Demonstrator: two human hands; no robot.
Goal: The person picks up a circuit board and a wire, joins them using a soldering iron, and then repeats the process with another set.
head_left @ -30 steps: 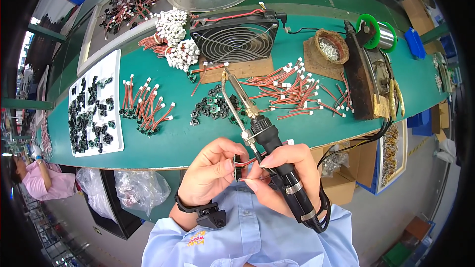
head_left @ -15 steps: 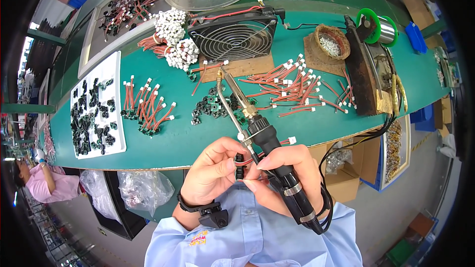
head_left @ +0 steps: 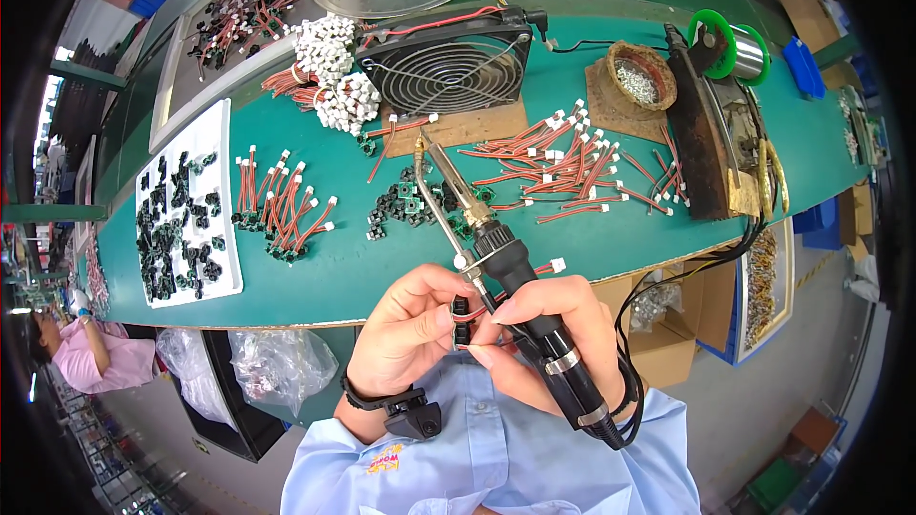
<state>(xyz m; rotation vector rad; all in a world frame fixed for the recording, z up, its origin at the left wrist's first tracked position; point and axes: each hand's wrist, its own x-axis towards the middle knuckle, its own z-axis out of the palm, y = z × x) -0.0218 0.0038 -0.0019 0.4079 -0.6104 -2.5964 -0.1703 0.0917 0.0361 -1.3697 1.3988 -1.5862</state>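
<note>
Close in front of my shirt, my left hand [head_left: 403, 332] pinches a small black component [head_left: 462, 335] between thumb and fingers. A short red-and-black wire lead runs across it and ends in a white plug [head_left: 557, 266]. My right hand [head_left: 565, 322] wraps round a black-handled soldering iron [head_left: 508, 259], which has a thin metal solder-feed tube [head_left: 440, 210] alongside. Its tip points away from me over the bench. The right thumb and fingertip also meet at the component beside the wire; the exact contact is too small to make out.
On the green bench [head_left: 353, 277] lie loose wire leads [head_left: 549, 157], black parts [head_left: 405, 205] and wired pieces [head_left: 284, 205]. A white tray [head_left: 227, 191] of parts stands left. Behind are a fan [head_left: 448, 72], a bowl [head_left: 665, 81], a solder spool [head_left: 749, 55] and bundled white plugs [head_left: 345, 103].
</note>
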